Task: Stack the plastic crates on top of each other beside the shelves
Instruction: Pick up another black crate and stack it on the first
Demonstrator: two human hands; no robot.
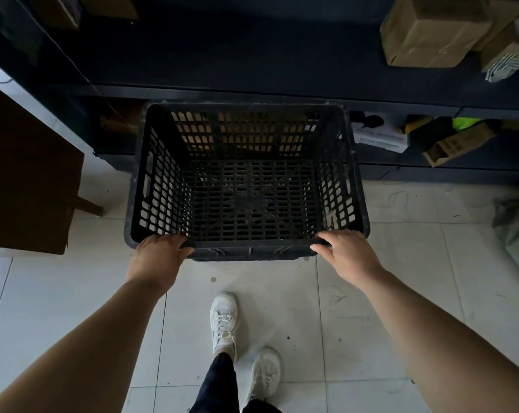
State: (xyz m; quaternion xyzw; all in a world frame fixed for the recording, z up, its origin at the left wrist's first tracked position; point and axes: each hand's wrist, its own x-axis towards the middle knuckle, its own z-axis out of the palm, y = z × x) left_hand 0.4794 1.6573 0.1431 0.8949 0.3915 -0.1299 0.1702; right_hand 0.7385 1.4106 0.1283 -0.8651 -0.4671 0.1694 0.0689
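- Both hands grip the near rim of a black plastic crate (246, 180): the left hand (158, 253) is closed over the near-left corner, fingers curled over the edge
- Right hand (346, 251) clasps the near-right corner, thumb along the rim's outer face and fingers wrapped over the top
- Crate is empty, its walls and floor a lattice of slots, with a handle cut-out in the left wall
- Its far side sits just in front of the dark shelves (252, 90); whether it rests on the tiled floor (282, 308) or is lifted cannot be told
- Cardboard boxes (431, 34) stand on the far-right shelf, with smaller cartons and a bright green item on the lower shelf to the right
- Large brown cardboard sheet (28, 180) lies to the left of the crate
- Two white shoes (224, 320) stand on the tiles near the bottom, between the forearms
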